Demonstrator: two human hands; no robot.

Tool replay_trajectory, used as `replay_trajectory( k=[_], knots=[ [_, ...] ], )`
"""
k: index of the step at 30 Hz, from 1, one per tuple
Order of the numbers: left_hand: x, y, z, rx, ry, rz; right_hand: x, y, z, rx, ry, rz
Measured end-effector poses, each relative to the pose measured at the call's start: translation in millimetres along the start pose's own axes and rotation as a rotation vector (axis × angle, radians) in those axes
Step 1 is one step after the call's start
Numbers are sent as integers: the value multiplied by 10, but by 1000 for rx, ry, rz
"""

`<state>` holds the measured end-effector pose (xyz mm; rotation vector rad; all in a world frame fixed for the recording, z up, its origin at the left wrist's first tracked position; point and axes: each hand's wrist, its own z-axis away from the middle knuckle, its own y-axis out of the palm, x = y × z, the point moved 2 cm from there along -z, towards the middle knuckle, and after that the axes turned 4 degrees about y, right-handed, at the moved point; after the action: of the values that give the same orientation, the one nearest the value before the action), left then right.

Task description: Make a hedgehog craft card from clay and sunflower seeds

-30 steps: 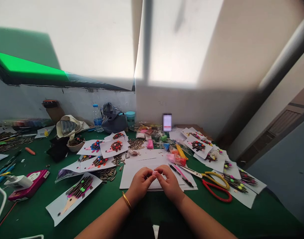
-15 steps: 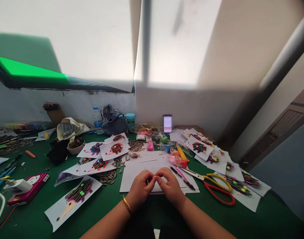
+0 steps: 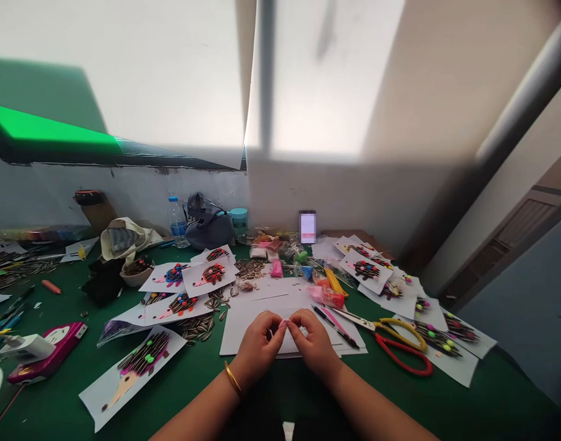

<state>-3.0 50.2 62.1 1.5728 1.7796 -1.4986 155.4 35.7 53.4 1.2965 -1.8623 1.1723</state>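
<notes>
Pale wall (image 3: 299, 190) at the back, sunlit patches across the top of the frame; green-topped bench (image 3: 184, 376) fills the lower part, cluttered. Lower center: left hand (image 3: 262, 340), gold bangle (image 3: 233, 380) at its wrist, and right hand (image 3: 313, 340) meet fingertip to fingertip. Grip on both sides pinched closed, no visible gap, on one small pink piece (image 3: 285, 323), mostly hidden by the fingers. Piece sits between the hands, above the near part of the white paper sheets (image 3: 239, 334). Exact shape: cannot tell.

Just right of the hands: black pen (image 3: 349, 339) on the sheets; scissors (image 3: 411, 371), one yellow handle, one red, blades reaching onto the paper. Beyond the sheets, center: pink clay packet (image 3: 325, 295), loose sunflower seeds (image 3: 200, 327) to the left. Hedgehog card (image 3: 138, 370) lower left, tilted; more hedgehog cards (image 3: 367, 272) overlapping at right. Phone (image 3: 308, 227) upright near the wall. Water bottle (image 3: 177, 226) and gray cap (image 3: 209, 226) left of center. Magenta power strip (image 3: 51, 352) far left, white adapter (image 3: 27, 348) plugged in.
</notes>
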Motion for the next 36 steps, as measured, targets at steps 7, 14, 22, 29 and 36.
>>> replay_trajectory(
  k=[7,14,22,29,36],
  knots=[
    [61,3,-15,-18,-19,-24,40,11,27,34,-59,62],
    [77,-10,-53,-81,-106,107,13,1,17,40,-31,57],
    [98,8,-34,17,-22,178,0,-14,1,11,-57,-75],
    [77,-15,-19,-59,-5,0,-59,12,9,-22,-33,-56],
    [53,0,-24,-63,37,-25,-101,66,40,-26,58,61]
  ],
)
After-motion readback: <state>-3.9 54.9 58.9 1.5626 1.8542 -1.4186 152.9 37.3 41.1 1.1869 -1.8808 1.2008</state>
